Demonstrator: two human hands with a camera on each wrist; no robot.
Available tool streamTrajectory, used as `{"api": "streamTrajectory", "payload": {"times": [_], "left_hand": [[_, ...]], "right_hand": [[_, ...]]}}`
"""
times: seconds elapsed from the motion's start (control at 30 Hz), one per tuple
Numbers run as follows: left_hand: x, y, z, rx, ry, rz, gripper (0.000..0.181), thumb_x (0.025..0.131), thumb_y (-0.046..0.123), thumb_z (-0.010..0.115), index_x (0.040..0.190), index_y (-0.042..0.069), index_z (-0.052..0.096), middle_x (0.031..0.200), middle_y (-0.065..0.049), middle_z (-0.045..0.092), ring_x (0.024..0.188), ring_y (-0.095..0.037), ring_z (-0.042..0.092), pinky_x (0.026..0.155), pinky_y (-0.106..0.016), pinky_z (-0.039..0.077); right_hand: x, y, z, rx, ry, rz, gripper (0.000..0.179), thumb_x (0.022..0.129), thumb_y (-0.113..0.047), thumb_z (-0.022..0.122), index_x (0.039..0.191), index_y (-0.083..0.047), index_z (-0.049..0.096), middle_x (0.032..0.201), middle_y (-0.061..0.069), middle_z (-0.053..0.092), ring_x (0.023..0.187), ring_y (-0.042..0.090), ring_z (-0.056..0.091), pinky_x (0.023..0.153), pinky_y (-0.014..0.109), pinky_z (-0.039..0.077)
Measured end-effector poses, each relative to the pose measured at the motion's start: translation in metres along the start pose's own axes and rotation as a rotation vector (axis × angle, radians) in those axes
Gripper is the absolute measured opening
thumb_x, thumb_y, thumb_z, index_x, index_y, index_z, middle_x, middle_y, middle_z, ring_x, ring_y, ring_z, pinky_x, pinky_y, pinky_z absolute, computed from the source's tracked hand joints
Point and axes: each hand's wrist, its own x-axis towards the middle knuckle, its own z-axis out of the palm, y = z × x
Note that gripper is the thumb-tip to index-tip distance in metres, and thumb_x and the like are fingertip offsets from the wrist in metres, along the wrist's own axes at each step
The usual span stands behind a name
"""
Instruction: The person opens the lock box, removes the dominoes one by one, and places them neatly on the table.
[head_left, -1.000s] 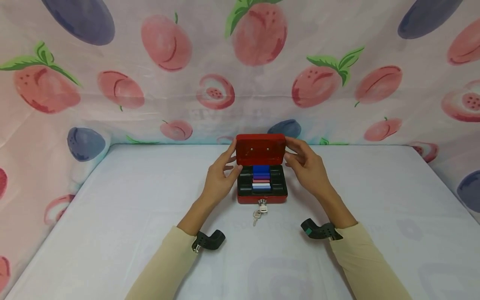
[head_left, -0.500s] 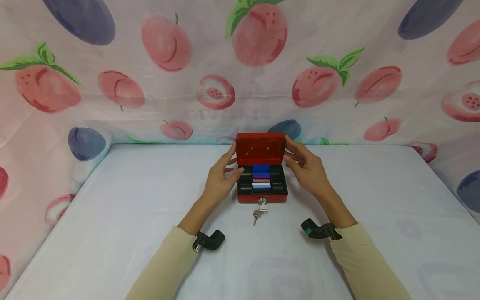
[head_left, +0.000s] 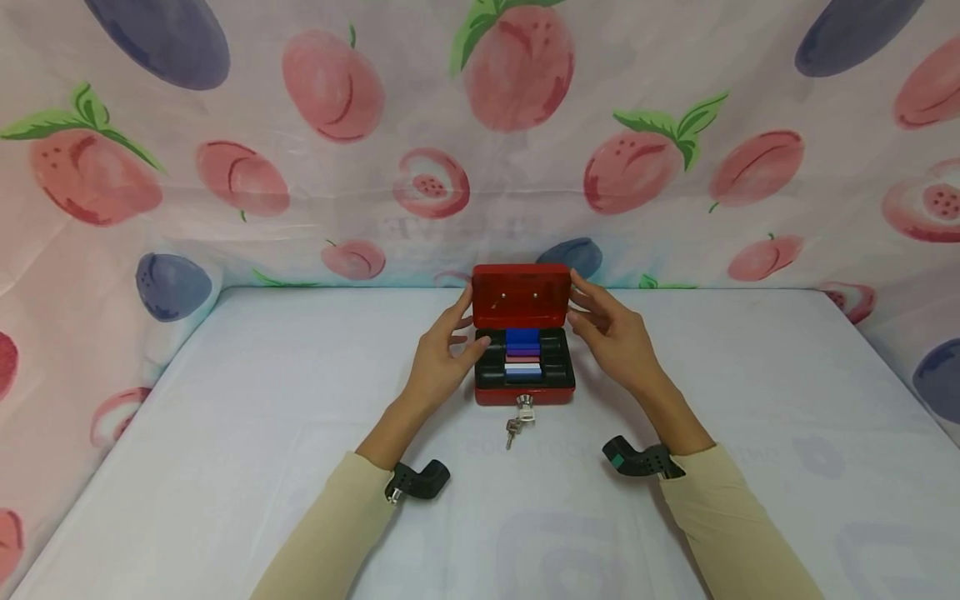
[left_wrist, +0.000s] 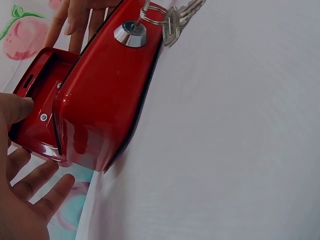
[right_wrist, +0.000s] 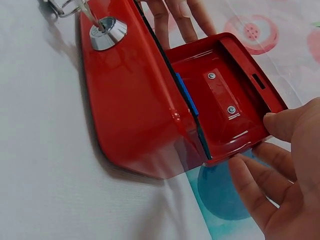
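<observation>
A small red cash box (head_left: 491,398) stands on the white table with its lid (head_left: 520,315) raised. Inside is a black tray (head_left: 491,379) with a row of blue, purple, pink and white blocks (head_left: 522,351) in its middle. One key sits in the front lock (left_wrist: 131,34), with a second key (head_left: 513,429) hanging from its ring. My left hand (head_left: 442,354) holds the lid's left side, thumb on the inner side, fingers outside. My right hand (head_left: 621,346) pinches the lid's right edge between thumb and fingers, clearest in the right wrist view.
White cloth covers the table (head_left: 300,375). Behind it hangs a fruit-patterned curtain (head_left: 517,183). Black wrist devices (head_left: 422,481) sit at both sleeve cuffs, above the cloth.
Both hands stay at the sides of the raised lid. Box, keys and hands hold almost the same place; only very slight shifts show.
</observation>
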Motion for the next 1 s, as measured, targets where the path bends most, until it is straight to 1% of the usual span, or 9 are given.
{"api": "streamTrajectory", "payload": {"times": [0.2, 0.33, 0.43, 0.6, 0.73, 0.87, 1.0], "left_hand": [[-0.001, 0.002, 0.0, 0.019, -0.006, -0.017, 0.069, 0.085, 0.018, 0.06, 0.142, 0.022, 0.022, 0.139, 0.002, 0.035, 0.111, -0.025, 0.048, 0.086, -0.038, 0.044], [-0.001, 0.003, 0.0, 0.021, -0.008, -0.019, 0.07, 0.084, 0.019, 0.061, 0.142, 0.023, 0.022, 0.139, 0.002, 0.035, 0.111, -0.025, 0.048, 0.086, -0.039, 0.044], [-0.001, 0.003, -0.001, 0.021, -0.009, -0.02, 0.07, 0.084, 0.019, 0.061, 0.142, 0.023, 0.022, 0.139, 0.002, 0.035, 0.111, -0.025, 0.048, 0.086, -0.039, 0.044], [-0.002, 0.005, -0.001, 0.015, -0.01, -0.024, 0.07, 0.084, 0.019, 0.062, 0.142, 0.023, 0.022, 0.139, 0.003, 0.034, 0.111, -0.024, 0.048, 0.086, -0.04, 0.044], [-0.003, 0.005, -0.003, 0.015, -0.015, -0.02, 0.07, 0.084, 0.019, 0.061, 0.142, 0.023, 0.022, 0.139, 0.002, 0.034, 0.111, -0.024, 0.048, 0.086, -0.041, 0.044], [-0.007, 0.003, -0.004, 0.041, -0.03, -0.029, 0.068, 0.084, 0.021, 0.061, 0.142, 0.022, 0.025, 0.139, 0.002, 0.035, 0.111, -0.023, 0.049, 0.086, -0.04, 0.044], [-0.011, 0.002, -0.004, 0.064, -0.066, -0.024, 0.069, 0.083, 0.022, 0.063, 0.142, 0.02, 0.026, 0.14, 0.003, 0.033, 0.114, -0.023, 0.046, 0.086, -0.04, 0.044]], "right_hand": [[0.003, 0.023, 0.001, -0.03, -0.002, 0.013, 0.055, 0.09, -0.014, 0.052, 0.139, -0.031, 0.031, 0.134, 0.001, 0.042, 0.115, 0.024, 0.047, 0.083, 0.036, 0.046], [0.003, 0.029, 0.001, -0.051, -0.001, 0.01, 0.056, 0.091, -0.018, 0.052, 0.138, -0.035, 0.029, 0.134, -0.003, 0.041, 0.115, 0.023, 0.047, 0.081, 0.036, 0.047], [0.003, 0.029, 0.0, -0.064, 0.003, 0.016, 0.056, 0.09, -0.019, 0.052, 0.138, -0.037, 0.029, 0.134, -0.003, 0.042, 0.111, 0.021, 0.05, 0.079, 0.036, 0.048], [0.002, 0.029, 0.001, -0.081, 0.005, 0.037, 0.058, 0.09, -0.02, 0.053, 0.137, -0.04, 0.028, 0.132, 0.001, 0.045, 0.101, 0.022, 0.057, 0.074, 0.035, 0.05], [0.002, 0.031, 0.003, -0.079, 0.012, 0.05, 0.059, 0.089, -0.02, 0.054, 0.138, -0.04, 0.027, 0.133, 0.002, 0.043, 0.1, 0.024, 0.058, 0.071, 0.033, 0.051], [0.0, 0.034, 0.004, -0.071, 0.025, 0.067, 0.058, 0.09, -0.02, 0.054, 0.137, -0.04, 0.027, 0.133, 0.002, 0.043, 0.099, 0.026, 0.058, 0.07, 0.032, 0.051], [-0.002, 0.035, 0.005, -0.042, 0.034, 0.068, 0.058, 0.089, -0.018, 0.055, 0.137, -0.039, 0.03, 0.133, 0.002, 0.043, 0.098, 0.024, 0.058, 0.07, 0.03, 0.051]]}}
